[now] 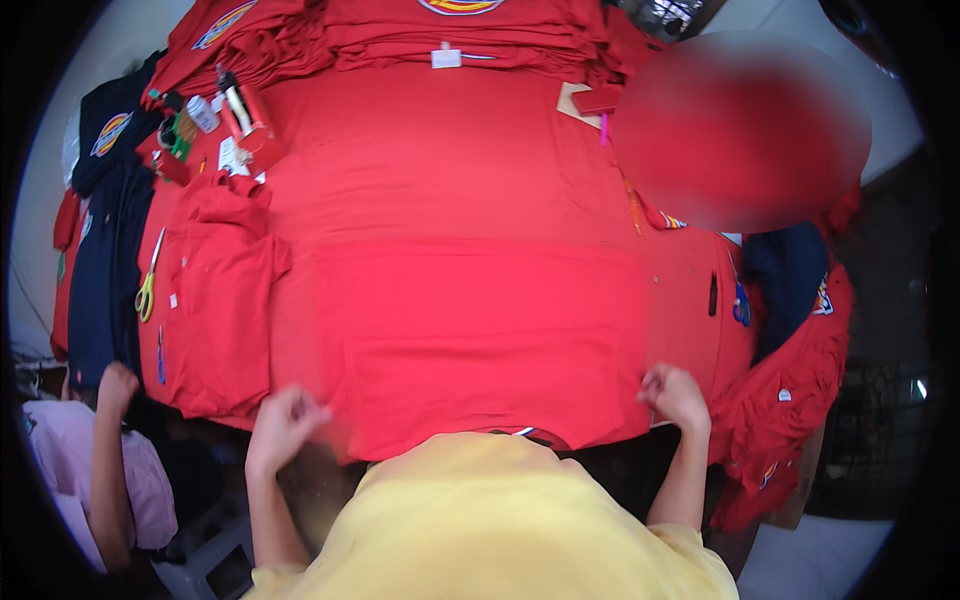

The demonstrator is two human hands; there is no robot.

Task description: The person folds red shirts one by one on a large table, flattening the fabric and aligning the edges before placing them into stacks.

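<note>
A red shirt (480, 300) lies spread on the red-covered table in front of me, with its near part doubled over. Its near edge meets my yellow top, and a bit of white-trimmed edge shows there. At the shirt's near left side is my left hand (286, 428), fingers curled and pinched at the cloth, slightly smeared by motion. On the opposite side, my right hand (680, 396) is closed with its fingertips at the shirt's right edge.
Red shirts (470, 30) are stacked along the far side. Left lie another red shirt (215, 300), yellow-handled scissors (147, 300) and dark garments (105, 260). A co-worker's hand (118, 386) is at the left. Blue-handled scissors (741, 305) and heaped red garments (790, 385) are right.
</note>
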